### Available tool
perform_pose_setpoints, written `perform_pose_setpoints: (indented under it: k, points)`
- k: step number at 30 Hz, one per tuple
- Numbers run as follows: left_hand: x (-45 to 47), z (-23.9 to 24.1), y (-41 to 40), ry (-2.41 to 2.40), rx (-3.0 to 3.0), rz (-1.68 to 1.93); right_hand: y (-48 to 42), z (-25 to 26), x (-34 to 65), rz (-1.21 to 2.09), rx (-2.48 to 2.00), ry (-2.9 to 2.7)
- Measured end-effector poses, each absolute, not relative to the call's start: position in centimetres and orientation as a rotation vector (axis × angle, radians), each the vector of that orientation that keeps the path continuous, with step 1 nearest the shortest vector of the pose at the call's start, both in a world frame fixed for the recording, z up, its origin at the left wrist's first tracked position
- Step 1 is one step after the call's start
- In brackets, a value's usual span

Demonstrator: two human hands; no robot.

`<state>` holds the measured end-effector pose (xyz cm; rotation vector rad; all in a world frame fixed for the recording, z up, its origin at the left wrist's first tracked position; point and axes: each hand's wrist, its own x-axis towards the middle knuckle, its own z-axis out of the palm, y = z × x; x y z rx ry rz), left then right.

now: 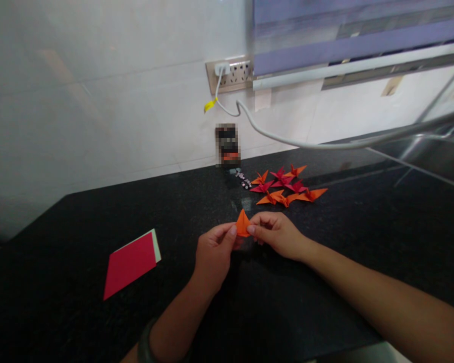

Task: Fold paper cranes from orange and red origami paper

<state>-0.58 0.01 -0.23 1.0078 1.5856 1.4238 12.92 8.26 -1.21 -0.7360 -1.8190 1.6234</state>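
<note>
Between my two hands is a small piece of folded orange origami paper [243, 223], its point facing away from me and a crease down its middle. My left hand [216, 249] pinches its left corner between thumb and fingers. On the other side, my right hand [278, 233] grips the right edge the same way. Just beyond my right hand stand several finished paper cranes [283, 186], some orange and some red. Off to the left lies a stack of square paper [131, 264], red on top with a pale green sheet showing beneath.
A phone-like object [228, 145], blurred out, leans on the wall with a beaded strap [244, 180] beside it. A white cable [287, 139] runs from the wall socket [230, 74] across to the right. The black countertop [79, 222] ends at the left.
</note>
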Motion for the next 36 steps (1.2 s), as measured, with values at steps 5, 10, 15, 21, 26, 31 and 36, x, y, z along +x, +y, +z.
perform_pose_setpoints:
  k: [5, 10, 15, 21, 26, 31, 36]
  points:
    - [-0.52, -0.27, 0.11, 1.573, 0.959, 1.462, 8.28, -0.85, 12.91, 1.569, -0.738, -1.773]
    - [-0.35, -0.21, 0.1, 1.539, 0.902, 1.406, 8.37, -0.7, 13.01, 1.462, -0.768, -1.795]
    - [-0.26, 0.07, 0.05, 1.512, 0.899, 1.404, 8.35, -0.71, 13.06, 1.488, -0.798, -1.777]
    - [-0.3, 0.01, 0.04, 1.488, 0.919, 1.416, 8.25, -0.81, 12.89, 1.551, -0.814, -1.768]
    - [-0.3, -0.11, -0.02, 1.476, 0.904, 1.412, 8.22, -0.84, 12.91, 1.537, -0.816, -1.822]
    - [-0.31, 0.03, 0.07, 1.482, 0.931, 1.431, 8.22, -1.07, 12.93, 1.541, -0.805, -1.846]
    - [-0.56, -0.27, 0.12, 1.541, 1.111, 1.431, 8.21, -1.34, 12.98, 1.616, -0.742, -1.86]
